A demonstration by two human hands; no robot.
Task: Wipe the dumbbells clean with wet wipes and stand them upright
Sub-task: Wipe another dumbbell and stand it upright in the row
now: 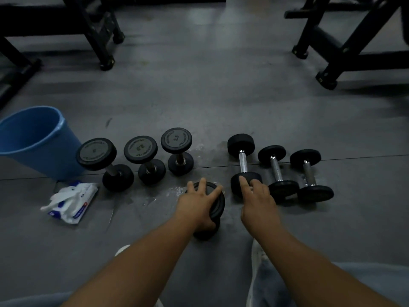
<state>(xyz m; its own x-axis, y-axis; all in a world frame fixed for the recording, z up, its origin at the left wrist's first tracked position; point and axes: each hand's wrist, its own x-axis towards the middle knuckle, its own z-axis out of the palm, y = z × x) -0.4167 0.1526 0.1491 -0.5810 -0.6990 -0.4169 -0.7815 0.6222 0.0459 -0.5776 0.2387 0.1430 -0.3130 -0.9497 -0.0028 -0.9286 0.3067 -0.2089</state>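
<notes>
Where the left hand (199, 204) lies: spread over the top head of a black rubber-headed dumbbell (218, 203) that stands on end at 6 o'clock in the view, close to the person. The fingers drape over the far rim and the thumb hooks under the near one, gripping that head.
Right hand (257, 198): at 3 o'clock of the gripped weight, just beside it. The forefinger lies straight on the near head of a lying chrome-handled black dumbbell (242, 161) and the other fingers bend over that head; whether they clasp it I cannot tell.
Lying row: that one plus two more black chrome-handled dumbbells (276, 171) (309, 173) further toward 3 o'clock, side by side, handles pointing to 12 o'clock.
Upright row: three black dumbbells (96, 154) (140, 149) (176, 140) on end, at 10 to 11 o'clock of the left hand, grey printed faces up.
Wet-wipe pack (73, 202): a white soft packet with blue print at 9 o'clock of the left hand, a white wipe sticking out.
Blue plastic bucket (37, 140): at 10 o'clock, beyond the pack, just beside the leftmost upright weight.
Grey rubber floor (221, 96): shiny damp patches (168, 193) toward 10 and 12 o'clock of the gripped weight.
Black metal frames (97, 29) (345, 41): at 11 and 1 o'clock, across the floor.
</notes>
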